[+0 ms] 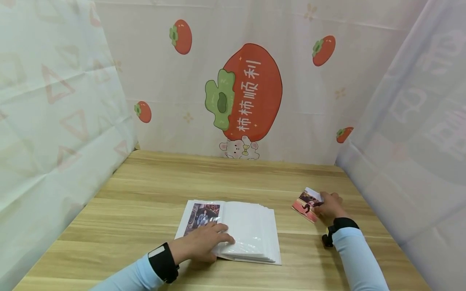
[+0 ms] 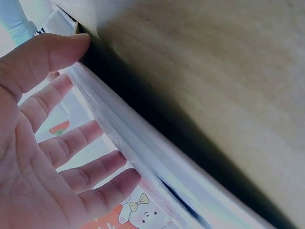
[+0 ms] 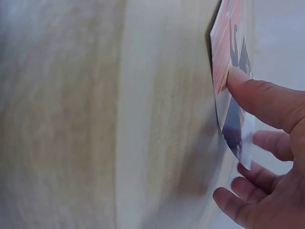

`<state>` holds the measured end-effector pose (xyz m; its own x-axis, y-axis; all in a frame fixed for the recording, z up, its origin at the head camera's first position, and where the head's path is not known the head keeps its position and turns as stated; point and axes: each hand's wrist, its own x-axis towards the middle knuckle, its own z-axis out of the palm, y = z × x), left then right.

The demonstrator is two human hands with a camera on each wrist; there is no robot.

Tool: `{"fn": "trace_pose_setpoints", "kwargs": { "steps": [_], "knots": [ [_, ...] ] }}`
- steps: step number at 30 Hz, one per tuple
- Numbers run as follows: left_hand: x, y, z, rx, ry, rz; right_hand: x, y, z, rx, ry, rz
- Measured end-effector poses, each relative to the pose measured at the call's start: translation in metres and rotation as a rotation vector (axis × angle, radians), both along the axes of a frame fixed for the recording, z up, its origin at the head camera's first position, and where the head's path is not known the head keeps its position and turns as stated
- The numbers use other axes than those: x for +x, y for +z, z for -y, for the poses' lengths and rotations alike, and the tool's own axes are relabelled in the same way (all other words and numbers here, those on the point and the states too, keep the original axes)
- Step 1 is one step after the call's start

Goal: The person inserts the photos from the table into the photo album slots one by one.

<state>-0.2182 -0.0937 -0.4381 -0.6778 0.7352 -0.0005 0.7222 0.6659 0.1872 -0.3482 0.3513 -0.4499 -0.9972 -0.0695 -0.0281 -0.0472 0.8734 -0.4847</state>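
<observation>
A photo album [image 1: 251, 226] lies spread on the wooden table. Its left page carries a printed photo [image 1: 204, 214] in a clear sleeve; the right page is a blank white sleeve. My left hand [image 1: 204, 240] rests across the album's lower middle, fingers extended over the pages. In the left wrist view, the fingertips [image 2: 121, 164] reach over the stacked page edges. Off to the right, my right hand [image 1: 332, 207] pinches a small loose photo [image 1: 306, 207] by its right side. Seen from the right wrist, the thumb lies on the picture face, with the photo curving near the fingers.
The wooden table [image 1: 145, 190] extends around the album. A white cloth backdrop [image 1: 164, 81] with persimmon drawings stands at its back edge. Cloth side panels rise at the left [image 1: 65, 101] and right [image 1: 411, 133], the right one close to my right forearm.
</observation>
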Motion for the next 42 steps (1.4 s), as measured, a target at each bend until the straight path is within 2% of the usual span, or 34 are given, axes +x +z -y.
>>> {"fn": "trace_pose_setpoints", "kwargs": {
  "steps": [8,12,19,31,36,42],
  "knots": [
    [0.000,-0.001,0.000,0.011,0.004,0.009,-0.006,-0.004,0.002,-0.033,-0.109,-0.122],
    [-0.001,-0.002,0.001,0.023,-0.002,-0.007,-0.007,-0.002,0.003,-0.073,-0.119,-0.184],
    [-0.002,-0.003,0.001,0.036,-0.012,0.001,-0.006,0.001,0.001,-0.159,-0.139,-0.177],
    [-0.003,-0.002,-0.001,0.052,-0.001,0.005,-0.005,0.001,0.002,-0.202,-0.165,-0.193],
    [-0.002,-0.003,-0.002,0.070,0.005,-0.001,-0.004,0.003,0.006,-0.301,-0.224,-0.206],
    [-0.003,-0.001,-0.005,0.062,-0.016,-0.046,-0.009,0.008,0.027,-0.582,-0.326,-0.221]
  ]
}}
